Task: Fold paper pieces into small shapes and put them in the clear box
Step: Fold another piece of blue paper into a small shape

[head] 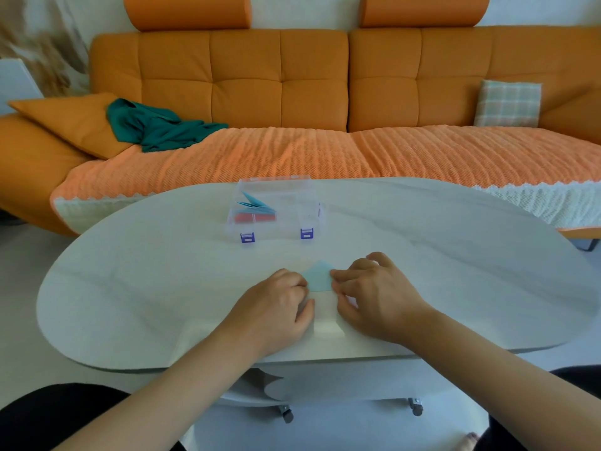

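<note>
A light blue paper piece [318, 277] lies on the white table [130, 288] near its front edge, its folded tip pointing away from me. My left hand [279, 307] pinches the paper's left side with curled fingers. My right hand [374, 294] pinches its right side the same way. The paper's white lower part [325, 315] shows between the two hands. Behind it, in the middle of the table, stands the clear box [276, 208] with purple latches. Inside the box lie folded blue shapes [257, 203] above red ones [255, 218].
An orange sofa [292, 92] with a textured orange throw runs along the far side of the table. A green cloth [156, 125] and a checked cushion [507, 104] lie on it. The table stands on castors [416, 406].
</note>
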A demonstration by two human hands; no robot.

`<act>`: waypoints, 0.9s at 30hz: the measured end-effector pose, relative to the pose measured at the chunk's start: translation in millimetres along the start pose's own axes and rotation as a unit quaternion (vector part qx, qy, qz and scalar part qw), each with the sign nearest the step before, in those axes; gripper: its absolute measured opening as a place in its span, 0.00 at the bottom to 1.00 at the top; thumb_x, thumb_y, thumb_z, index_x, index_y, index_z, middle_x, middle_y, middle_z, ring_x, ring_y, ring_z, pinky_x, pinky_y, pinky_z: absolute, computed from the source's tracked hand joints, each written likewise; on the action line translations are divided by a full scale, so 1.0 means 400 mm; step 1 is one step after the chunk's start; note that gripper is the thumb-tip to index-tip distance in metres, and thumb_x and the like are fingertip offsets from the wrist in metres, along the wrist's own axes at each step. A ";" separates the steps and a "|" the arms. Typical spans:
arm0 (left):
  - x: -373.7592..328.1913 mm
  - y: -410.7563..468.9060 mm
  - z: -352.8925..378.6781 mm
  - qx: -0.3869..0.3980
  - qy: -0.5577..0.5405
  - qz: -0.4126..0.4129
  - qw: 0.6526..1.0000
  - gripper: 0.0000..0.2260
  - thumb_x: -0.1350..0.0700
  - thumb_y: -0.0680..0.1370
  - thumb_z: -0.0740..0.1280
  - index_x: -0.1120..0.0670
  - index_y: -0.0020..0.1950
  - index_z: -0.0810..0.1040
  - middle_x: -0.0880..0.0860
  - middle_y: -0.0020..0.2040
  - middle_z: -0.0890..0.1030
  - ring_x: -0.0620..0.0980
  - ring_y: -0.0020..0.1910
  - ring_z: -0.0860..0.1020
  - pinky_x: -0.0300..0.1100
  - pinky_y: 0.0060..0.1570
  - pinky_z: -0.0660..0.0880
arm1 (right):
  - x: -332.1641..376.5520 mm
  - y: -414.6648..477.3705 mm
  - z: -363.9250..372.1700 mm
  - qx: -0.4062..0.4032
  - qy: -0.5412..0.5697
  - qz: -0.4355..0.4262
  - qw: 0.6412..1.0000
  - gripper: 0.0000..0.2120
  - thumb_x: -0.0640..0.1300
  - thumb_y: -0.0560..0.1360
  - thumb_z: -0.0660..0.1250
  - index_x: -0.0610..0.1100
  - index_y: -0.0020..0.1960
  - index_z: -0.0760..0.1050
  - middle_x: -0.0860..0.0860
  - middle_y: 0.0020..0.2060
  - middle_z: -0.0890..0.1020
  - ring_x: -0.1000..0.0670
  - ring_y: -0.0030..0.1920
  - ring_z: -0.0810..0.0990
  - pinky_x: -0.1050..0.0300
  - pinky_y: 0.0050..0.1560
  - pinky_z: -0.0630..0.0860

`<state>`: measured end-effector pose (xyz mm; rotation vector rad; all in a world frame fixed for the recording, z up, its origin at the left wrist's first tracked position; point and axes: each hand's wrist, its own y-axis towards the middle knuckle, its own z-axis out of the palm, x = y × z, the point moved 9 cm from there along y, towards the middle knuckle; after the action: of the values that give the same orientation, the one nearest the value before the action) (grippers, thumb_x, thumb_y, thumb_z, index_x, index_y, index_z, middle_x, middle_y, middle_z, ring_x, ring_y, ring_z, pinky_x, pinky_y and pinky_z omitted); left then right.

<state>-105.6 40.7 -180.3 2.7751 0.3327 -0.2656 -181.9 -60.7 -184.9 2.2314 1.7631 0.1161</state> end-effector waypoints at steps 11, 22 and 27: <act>0.048 -0.046 -0.027 0.001 0.032 -0.028 0.999 0.20 0.51 0.77 0.55 0.58 0.43 0.85 0.49 0.42 0.81 0.47 0.44 0.78 0.43 0.37 0.80 | -0.013 0.001 0.002 -0.007 0.008 0.019 1.000 0.19 0.51 0.76 0.53 0.50 0.41 0.82 0.57 0.48 0.85 0.49 0.46 0.80 0.51 0.58 0.67; 0.019 0.033 -0.025 -0.003 -0.032 -0.004 0.999 0.21 0.51 0.80 0.57 0.57 0.70 0.75 0.51 0.72 0.73 0.47 0.72 0.69 0.31 0.70 0.57 | -0.007 0.064 0.039 0.009 0.031 0.026 0.999 0.21 0.54 0.75 0.49 0.52 0.49 0.80 0.56 0.53 0.82 0.48 0.52 0.77 0.53 0.56 0.67; 0.031 0.045 0.029 0.041 -0.018 0.008 0.999 0.23 0.48 0.82 0.59 0.51 0.77 0.66 0.47 0.75 0.67 0.44 0.74 0.62 0.33 0.71 0.56 | -0.006 0.064 0.033 0.000 0.073 0.023 0.997 0.20 0.54 0.75 0.52 0.54 0.55 0.82 0.58 0.59 0.82 0.47 0.55 0.79 0.50 0.57 0.72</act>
<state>-90.9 22.7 -188.3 2.8491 0.2980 -0.3322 -155.2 -70.8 -190.1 2.3179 1.7838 0.2961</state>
